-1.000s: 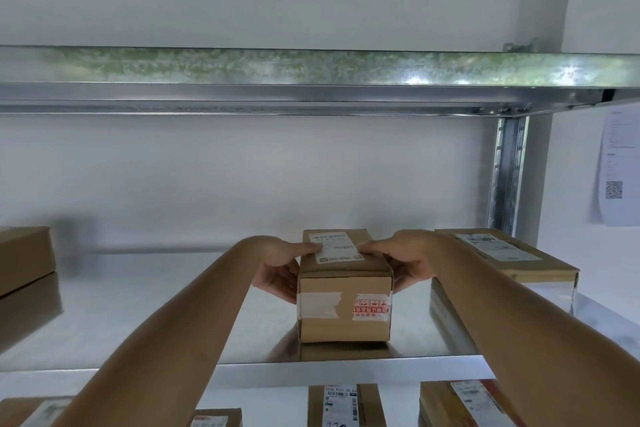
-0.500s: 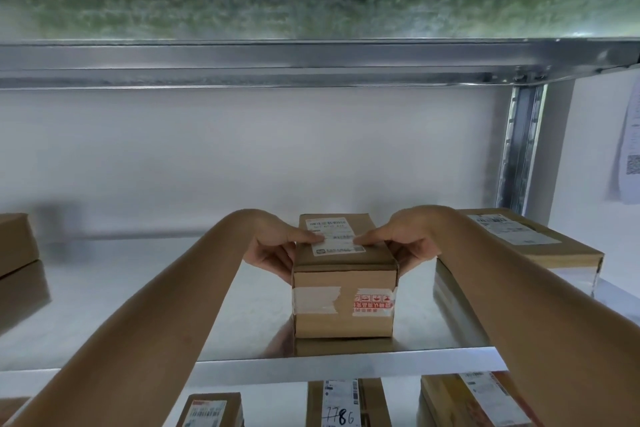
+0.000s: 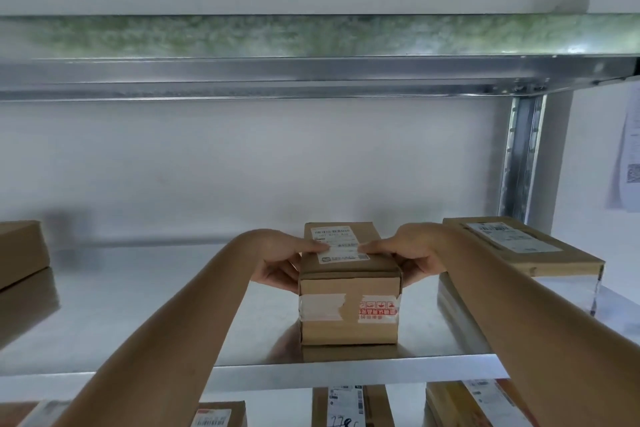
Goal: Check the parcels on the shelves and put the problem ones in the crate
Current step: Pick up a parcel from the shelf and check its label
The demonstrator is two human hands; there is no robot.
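A small cardboard parcel (image 3: pixel 348 308) stands near the front of the metal shelf (image 3: pixel 138 305). It has a white label on top and tape with a red sticker across its front. My left hand (image 3: pixel 282 262) grips its left side, thumb on the label. My right hand (image 3: pixel 410 256) grips its right side, thumb on the top too. The crate is not in view.
A flat labelled parcel (image 3: pixel 519 253) lies on the shelf just right of my right arm. Stacked boxes (image 3: pixel 20 253) sit at the far left. Labelled parcels (image 3: pixel 349 406) fill the shelf below. A shelf beam (image 3: pixel 311 76) runs overhead, with an upright post (image 3: pixel 521 156) at the right.
Both hands stay on the small parcel. It sits slightly nearer the shelf's front edge in the view; the camera has shifted a little.
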